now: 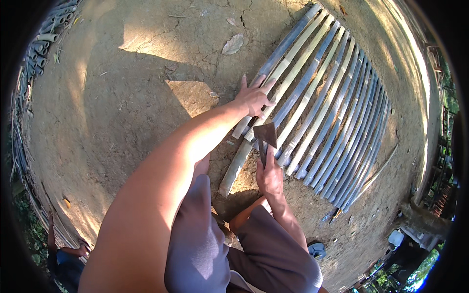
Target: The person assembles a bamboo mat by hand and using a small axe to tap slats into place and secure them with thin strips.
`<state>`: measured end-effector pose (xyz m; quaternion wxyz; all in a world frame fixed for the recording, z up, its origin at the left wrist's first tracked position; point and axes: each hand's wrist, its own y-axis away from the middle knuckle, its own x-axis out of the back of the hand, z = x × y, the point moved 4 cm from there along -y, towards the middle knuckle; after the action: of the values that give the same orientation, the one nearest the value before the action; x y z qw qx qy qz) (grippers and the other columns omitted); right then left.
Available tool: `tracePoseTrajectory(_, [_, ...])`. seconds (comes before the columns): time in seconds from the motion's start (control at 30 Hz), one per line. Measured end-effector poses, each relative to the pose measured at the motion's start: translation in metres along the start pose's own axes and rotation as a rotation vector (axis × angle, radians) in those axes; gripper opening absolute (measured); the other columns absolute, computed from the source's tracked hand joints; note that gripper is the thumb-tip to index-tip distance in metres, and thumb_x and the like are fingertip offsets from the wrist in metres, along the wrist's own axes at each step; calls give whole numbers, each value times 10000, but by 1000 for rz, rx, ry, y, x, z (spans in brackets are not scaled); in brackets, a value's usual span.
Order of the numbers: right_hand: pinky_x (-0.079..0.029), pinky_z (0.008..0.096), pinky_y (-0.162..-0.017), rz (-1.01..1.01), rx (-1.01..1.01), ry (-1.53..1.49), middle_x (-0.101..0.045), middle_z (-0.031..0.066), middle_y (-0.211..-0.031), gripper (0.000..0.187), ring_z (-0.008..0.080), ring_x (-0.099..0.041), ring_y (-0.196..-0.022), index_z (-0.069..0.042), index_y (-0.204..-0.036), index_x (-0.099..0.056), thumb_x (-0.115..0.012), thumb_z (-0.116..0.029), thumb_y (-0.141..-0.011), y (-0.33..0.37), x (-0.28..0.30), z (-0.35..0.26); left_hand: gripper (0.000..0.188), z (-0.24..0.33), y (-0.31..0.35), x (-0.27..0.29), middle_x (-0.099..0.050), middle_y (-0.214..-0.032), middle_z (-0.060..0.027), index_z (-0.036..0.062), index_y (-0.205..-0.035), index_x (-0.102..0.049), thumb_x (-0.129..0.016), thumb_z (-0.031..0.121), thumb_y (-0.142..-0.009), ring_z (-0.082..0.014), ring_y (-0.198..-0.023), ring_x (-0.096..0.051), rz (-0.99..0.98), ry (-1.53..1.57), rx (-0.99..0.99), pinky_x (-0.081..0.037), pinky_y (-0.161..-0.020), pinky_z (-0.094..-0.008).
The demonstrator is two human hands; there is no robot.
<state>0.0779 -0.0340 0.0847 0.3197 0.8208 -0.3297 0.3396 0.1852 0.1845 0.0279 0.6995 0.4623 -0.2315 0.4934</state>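
Observation:
A row of long bamboo strips (312, 90), some pale and some grey, lies side by side on the ground, fanned in the wide view. My left hand (254, 99) rests with fingers spread on the leftmost strips, near their close ends. My right hand (270, 179) is wrapped round the handle of a hatchet (265, 135) with a dark, wedge-shaped metal head. The head hangs over the near ends of the strips; I cannot tell whether it touches them. Below it, a short grey bamboo piece (235, 171) slants toward my legs.
My bent knees (198, 239) are just below the strips. A dry leaf (233, 44) lies on the cracked earth. Cut bamboo poles (39, 53) are piled at far left. Another person (68, 261) is at lower left. A grey-blue round object (317, 250) sits right of my knee.

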Motion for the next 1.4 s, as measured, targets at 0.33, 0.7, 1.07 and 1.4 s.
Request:
tracePoseTrajectory(0.33, [-575,586,-653,-71,28,119,-691,324,-920,612,499,-704,-758,85,-1476,-366,-651,-63,-954,1,-3,-11,625,-7,2,-6,-60,-1751,-37,398,-1321,-699,-896,375,-729,-337,-1605,-39,15,-5,-20,-103,-1174,-803])
tracePoseTrajectory(0.7, [-579,536,-602,-24,138,301,-693,255,-827,592,449,-697,-661,52,-1443,-434,-684,-106,-931,7,-27,33,642,-3,-2,-9,-62,-1750,-45,403,-1331,-692,-896,377,-723,-349,-1604,-53,61,-20,-73,-105,-1169,-811])
tracePoseTrajectory(1.07, [-594,545,-613,-178,-65,244,-717,278,-910,656,445,-725,-719,-46,-1562,-327,-617,-191,-992,-8,-11,-7,640,-16,9,-4,-22,-1755,-35,386,-1347,-684,-888,388,-740,-318,-1611,-13,-3,-8,-22,-83,-1188,-790])
tracePoseTrajectory(1.4, [-562,568,-658,-88,-46,4,-713,259,-837,678,465,-705,-718,-121,-1560,-317,-632,-285,-983,5,15,32,716,-10,1,-10,-60,-1750,-105,378,-1439,-613,-856,427,-767,-366,-1605,-62,49,-77,-59,-79,-1173,-790])
